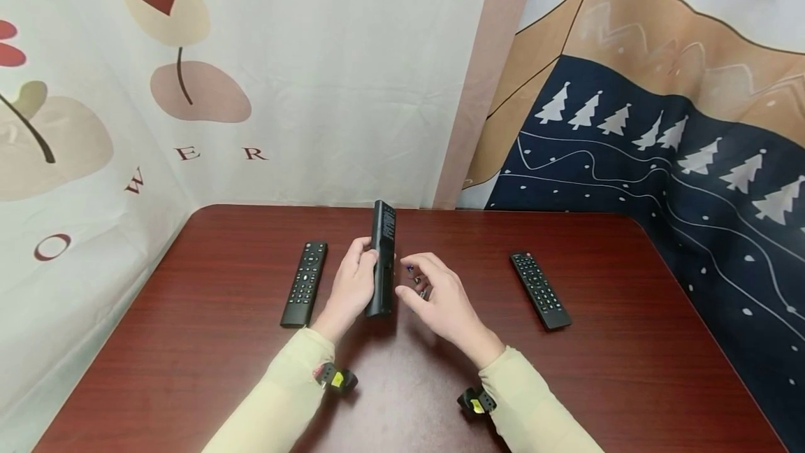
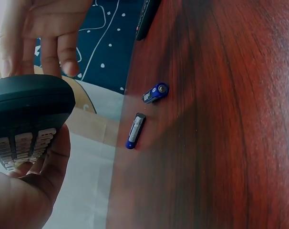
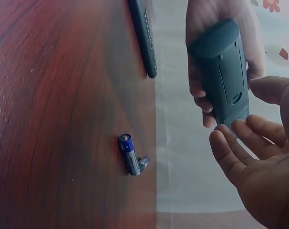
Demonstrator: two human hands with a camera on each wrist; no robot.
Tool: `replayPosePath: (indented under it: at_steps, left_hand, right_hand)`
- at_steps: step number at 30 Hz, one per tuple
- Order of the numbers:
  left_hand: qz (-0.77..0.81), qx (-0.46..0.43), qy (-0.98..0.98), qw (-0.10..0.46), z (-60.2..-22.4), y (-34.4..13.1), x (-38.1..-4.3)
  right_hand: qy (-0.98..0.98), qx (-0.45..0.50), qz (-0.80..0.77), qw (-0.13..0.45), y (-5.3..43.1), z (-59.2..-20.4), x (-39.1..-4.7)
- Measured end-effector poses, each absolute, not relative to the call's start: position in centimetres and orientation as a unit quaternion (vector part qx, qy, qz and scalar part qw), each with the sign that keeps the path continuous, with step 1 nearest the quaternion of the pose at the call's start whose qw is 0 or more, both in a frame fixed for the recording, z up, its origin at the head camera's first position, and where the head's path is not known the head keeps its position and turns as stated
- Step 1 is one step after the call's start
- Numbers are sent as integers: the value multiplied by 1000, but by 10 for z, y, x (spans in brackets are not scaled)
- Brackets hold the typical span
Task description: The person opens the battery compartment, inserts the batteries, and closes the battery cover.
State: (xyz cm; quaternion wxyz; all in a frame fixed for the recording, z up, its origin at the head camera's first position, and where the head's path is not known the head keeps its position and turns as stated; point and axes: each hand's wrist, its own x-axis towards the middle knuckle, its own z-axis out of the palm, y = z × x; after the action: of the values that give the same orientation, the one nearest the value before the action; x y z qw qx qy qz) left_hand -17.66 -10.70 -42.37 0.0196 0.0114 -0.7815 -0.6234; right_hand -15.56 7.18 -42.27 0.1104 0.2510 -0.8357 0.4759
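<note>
**Held remote (image 1: 386, 264) in the left hand (image 1: 350, 285), right hand (image 1: 441, 303) just beside it**

A white cloth (image 1: 352, 89) printed with flowers and red letters hangs left of and beyond the left fingers (image 2: 58, 155). Below it spreads the red-brown table (image 1: 144, 369), under both hands.

The left remote (image 1: 305, 285) lies keys up on the table, near the left fingers on their outer side, its far end slanting a little to the right. A pale sleeve (image 1: 283, 376) comes up behind the left hand, a black device (image 1: 336, 377) at its cuff.

The left fingers are closed around the held remote, thumb on one side, keys turned toward the palm. One end reaches out past the fingertips, away from the person. Its back, with the cover (image 3: 232, 74) in place, is turned toward the right fingers (image 3: 225, 150).

The right fingers are loosely curved, holding nothing, with a wide gap to the thumb. In the head view, batteries (image 2: 135, 131) show through that gap, beyond the fingers; the left wrist view shows two blue-and-silver ones on the table, apart.

Right of the right fingers, well apart, the right remote (image 1: 541, 292) lies keys up, slanted, its far end leaning left. A dark cloth (image 1: 604, 82) with white trees hangs beyond it.
</note>
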Motion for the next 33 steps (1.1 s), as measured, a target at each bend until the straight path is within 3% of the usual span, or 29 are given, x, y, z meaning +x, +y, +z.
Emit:
replayPosePath:
  at_steps: [33]
  left_hand:
    - [-649, 44, -759, 39, -425, -92, -176]
  right_hand:
    - [-804, 291, 494, 156, 52, -429, -150]
